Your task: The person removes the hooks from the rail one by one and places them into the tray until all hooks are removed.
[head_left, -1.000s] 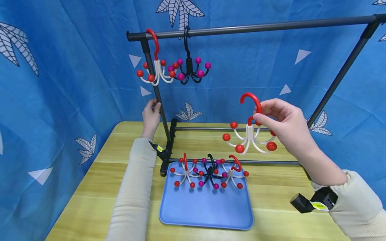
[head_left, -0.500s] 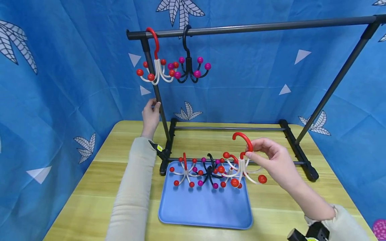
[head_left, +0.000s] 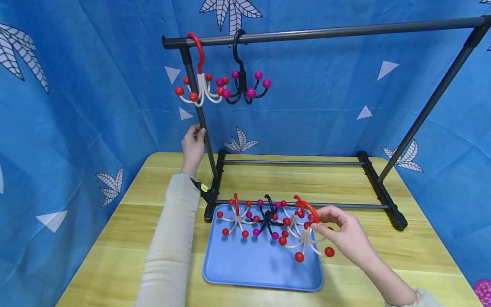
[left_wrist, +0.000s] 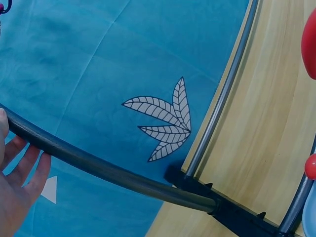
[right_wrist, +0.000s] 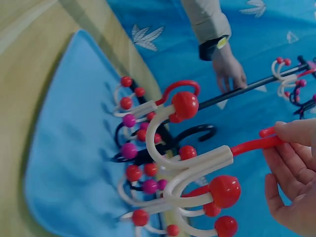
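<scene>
My right hand (head_left: 345,230) pinches the red hook of a white multi-prong hanger (head_left: 305,238) with red ball tips, held upright over the right side of a blue tray (head_left: 261,268). In the right wrist view the hanger's white prongs (right_wrist: 197,163) fill the middle. My left hand (head_left: 193,147) grips the left upright (left_wrist: 98,165) of a black rack, thumb and fingers on either side. On the tray are a red-hooked hanger (head_left: 237,217), a black hanger (head_left: 267,216) with magenta balls, and another red-hooked hanger (head_left: 294,219), partly covered by the held one.
From the rack's top bar (head_left: 345,30) hang a white hanger (head_left: 201,85) with red hook and a black hanger (head_left: 242,81), both at the left end. The rack's feet (head_left: 383,196) and lower bars stand on the wooden table (head_left: 406,256). A blue cloth (head_left: 307,94) hangs behind.
My right hand has lowered the red-hooked hanger from beside the rack down over the tray's right side. The left hand stays on the upright.
</scene>
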Tool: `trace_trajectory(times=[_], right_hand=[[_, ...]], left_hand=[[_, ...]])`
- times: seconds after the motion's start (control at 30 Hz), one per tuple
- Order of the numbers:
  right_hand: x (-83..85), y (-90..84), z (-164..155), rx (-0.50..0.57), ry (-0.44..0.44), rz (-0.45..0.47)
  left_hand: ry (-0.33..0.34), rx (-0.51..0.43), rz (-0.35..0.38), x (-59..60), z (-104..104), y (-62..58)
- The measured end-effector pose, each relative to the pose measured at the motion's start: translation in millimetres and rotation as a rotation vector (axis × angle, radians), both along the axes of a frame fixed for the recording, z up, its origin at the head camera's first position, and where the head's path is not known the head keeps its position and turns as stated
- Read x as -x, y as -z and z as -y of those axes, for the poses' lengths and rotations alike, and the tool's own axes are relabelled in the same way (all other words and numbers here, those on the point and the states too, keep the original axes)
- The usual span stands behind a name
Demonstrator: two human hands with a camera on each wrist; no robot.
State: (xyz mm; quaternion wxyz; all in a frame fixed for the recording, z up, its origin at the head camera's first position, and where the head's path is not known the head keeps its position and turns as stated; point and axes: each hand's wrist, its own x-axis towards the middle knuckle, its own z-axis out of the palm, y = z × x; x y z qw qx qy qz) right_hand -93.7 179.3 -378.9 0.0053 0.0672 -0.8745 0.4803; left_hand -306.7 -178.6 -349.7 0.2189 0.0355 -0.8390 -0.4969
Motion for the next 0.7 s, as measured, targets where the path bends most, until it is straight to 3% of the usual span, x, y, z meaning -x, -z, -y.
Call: trace_trajectory(times=[0.4, 0.7], right_hand=[[-8.9, 41.6, 2, -0.01, 0.137, -0.003], [-20.3, 69.0, 12, -0.071, 0.199, -0.098]], left_hand=[[0.001, -0.004, -0.006, 0.2, -1, 0.7], [-0.004, -0.003, 0.01, 0.8, -1, 1.5]])
